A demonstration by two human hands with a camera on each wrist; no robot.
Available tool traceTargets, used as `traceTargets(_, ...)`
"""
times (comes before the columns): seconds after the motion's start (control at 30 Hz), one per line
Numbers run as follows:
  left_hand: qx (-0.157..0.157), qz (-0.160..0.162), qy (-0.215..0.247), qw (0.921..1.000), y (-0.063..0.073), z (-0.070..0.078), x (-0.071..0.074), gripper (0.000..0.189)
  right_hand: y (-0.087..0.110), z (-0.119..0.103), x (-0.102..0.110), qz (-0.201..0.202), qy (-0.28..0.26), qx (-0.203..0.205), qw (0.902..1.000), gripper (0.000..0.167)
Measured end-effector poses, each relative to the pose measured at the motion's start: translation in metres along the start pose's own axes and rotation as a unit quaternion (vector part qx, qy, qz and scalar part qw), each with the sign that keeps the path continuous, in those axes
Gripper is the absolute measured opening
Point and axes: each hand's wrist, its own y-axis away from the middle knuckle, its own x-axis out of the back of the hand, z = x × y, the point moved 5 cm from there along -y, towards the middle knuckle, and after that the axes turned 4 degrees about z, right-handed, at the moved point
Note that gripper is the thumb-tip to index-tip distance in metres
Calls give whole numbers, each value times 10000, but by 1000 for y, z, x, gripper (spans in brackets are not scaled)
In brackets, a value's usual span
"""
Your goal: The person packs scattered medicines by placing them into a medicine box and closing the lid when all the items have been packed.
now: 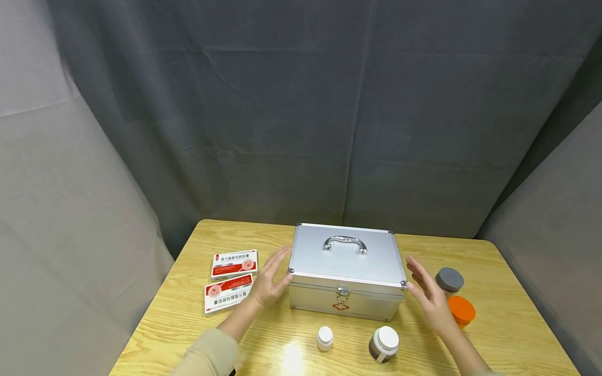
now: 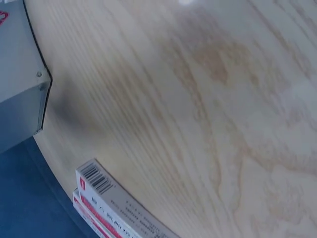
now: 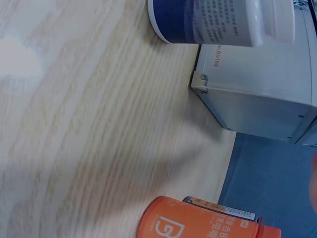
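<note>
A silver metal first-aid case [image 1: 345, 261] with a top handle [image 1: 345, 240] and a front latch [image 1: 343, 294] stands closed on the table. My left hand [image 1: 269, 279] is held beside the case's left side, fingers extended and holding nothing. On the other side, my right hand [image 1: 428, 295] is near the front right corner, its fingers loosely extended and nothing in them. Whether either hand touches the case is hard to tell. In the right wrist view only a blurred bit of skin [image 3: 313, 183] shows at the edge; no hand appears in the left wrist view.
Two red-and-white medicine boxes [image 1: 229, 294] lie to the left. In front of the case stand a small white bottle [image 1: 325, 338] and a larger white-capped bottle [image 1: 384, 344]. A grey-lidded bottle [image 1: 449, 280] and an orange bottle [image 3: 188, 220] stand to the right. Curtains surround the table.
</note>
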Motion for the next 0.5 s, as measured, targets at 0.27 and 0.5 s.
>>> traceTargets(0.27, 43, -34, -61, 10000, 5, 3, -6, 57, 3, 2, -6, -12, 36, -36, 10000, 62)
traceTargets(0.5, 405, -169, -31, 9990, 9, 1, -12, 59, 7, 8, -11, 110, 350, -326, 9988, 66)
